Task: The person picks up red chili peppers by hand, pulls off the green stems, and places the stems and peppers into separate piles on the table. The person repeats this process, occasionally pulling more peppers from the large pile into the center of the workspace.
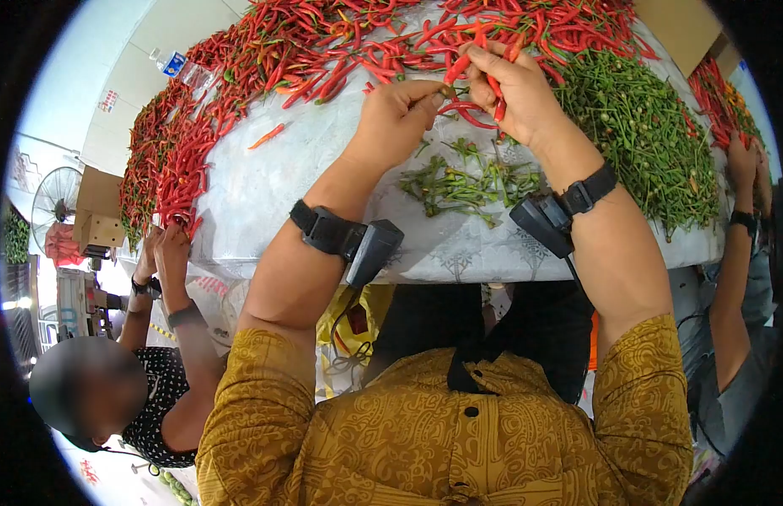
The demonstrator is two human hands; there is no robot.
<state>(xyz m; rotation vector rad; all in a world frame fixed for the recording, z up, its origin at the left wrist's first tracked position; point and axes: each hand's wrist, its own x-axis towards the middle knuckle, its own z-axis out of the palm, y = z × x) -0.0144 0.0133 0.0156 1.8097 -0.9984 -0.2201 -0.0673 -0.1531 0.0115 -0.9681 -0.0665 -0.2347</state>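
My left hand (398, 120) is closed, with thumb and forefinger pinching the green stem (448, 90) of a red chili pepper. Several red chili peppers (497, 97) are gripped in my right hand (522, 97), poking out between its fingers. The two hands almost meet over the table. Below them lies a small, loose pile of green chili stems (471, 181). A much larger heap of green stems (640, 135) spreads to the right of my right hand. Beyond both hands stretches a long mound of red chili peppers (358, 34).
A patterned pale tablecloth (273, 198) covers the table; one orange-red chili (267, 136) lies alone on it. A plastic bottle (176, 66) rests at the far left. Co-workers' hands (168, 249) touch chilies at the left and, at right, another person's hand (743, 164) is near more.
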